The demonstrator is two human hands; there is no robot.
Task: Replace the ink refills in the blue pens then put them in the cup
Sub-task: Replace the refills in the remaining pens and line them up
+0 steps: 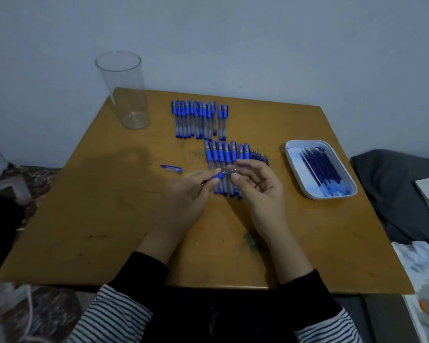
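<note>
Nearest: two forearms in black-cuffed, black-and-white striped sleeves (124, 315), crossing the near edge of an ochre wooden table (97, 219) that is scuffed and ink-marked.

Left hand (191, 191): raised over the table's middle, fingers curled. Thumb and forefinger pinch a blue-gripped pen with clear barrel (218, 175) at its blue grip section. The pen lies roughly level between both hands, tip end toward the right.

Right hand (258, 186): palm turned inward, thumb and forefinger closed on the pen's tip end, other fingers loosely curled. Whether they hold the metal tip itself or a refill drawn from it is too blurred to settle.

Loose blue pen cap with clip (171, 168): flat on the table, left of the hands, apart from both rows.

Near row of capped blue pens (222, 154): side by side, caps pointing away, lower ends hidden behind the hands.

Small bunch of dark-blue ink refills (259, 155): just beside the near row on its right, partly behind the right fingers.

White rounded-rectangular plastic tray (305, 191): right of the hands, well apart from the rows. It holds a bundle of dark-blue refills (320, 167) lying lengthwise.

Far row of capped blue pens (198, 118): longer than the near row, caps pointing away, its near ends close to the near row's caps.

Tall clear plastic cup (126, 95): upright at the far left corner, well apart from every pen.

Grey cloth (394, 184): off the table, to the right.
</note>
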